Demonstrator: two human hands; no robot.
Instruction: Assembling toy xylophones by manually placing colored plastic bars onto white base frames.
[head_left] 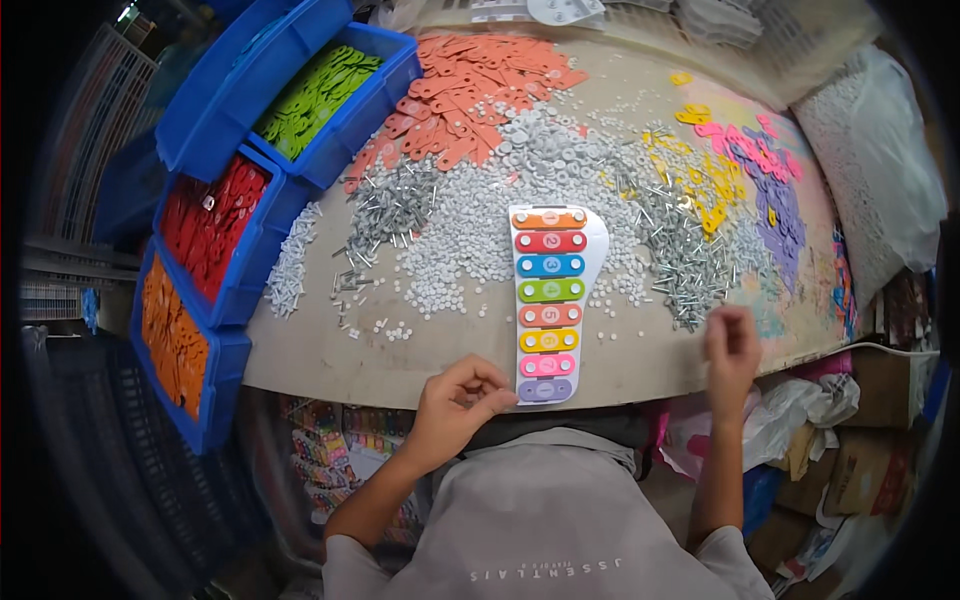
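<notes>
A toy xylophone [549, 303] lies upright before me at the table's near edge, its white base carrying a column of coloured bars. White round caps sit at the ends of most bars; the lowest, a purple bar [545, 390], shows small dark spots there instead. My left hand [458, 405] is beside that bar, thumb and fingers pinched, the thumb tip at the base's lower left corner. What the pinch holds, if anything, is too small to see. My right hand [733, 345] hovers at the near edge of a heap of metal pins [692, 270], its curled fingers smeared by motion.
White caps [450, 235] spread behind the xylophone. Salmon bars [480, 85] lie at the back; purple bars [778, 215], pink and yellow ones at right. Blue bins [232, 285] with green, red and orange bars line the left. A filled clear bag [870, 170] stands far right.
</notes>
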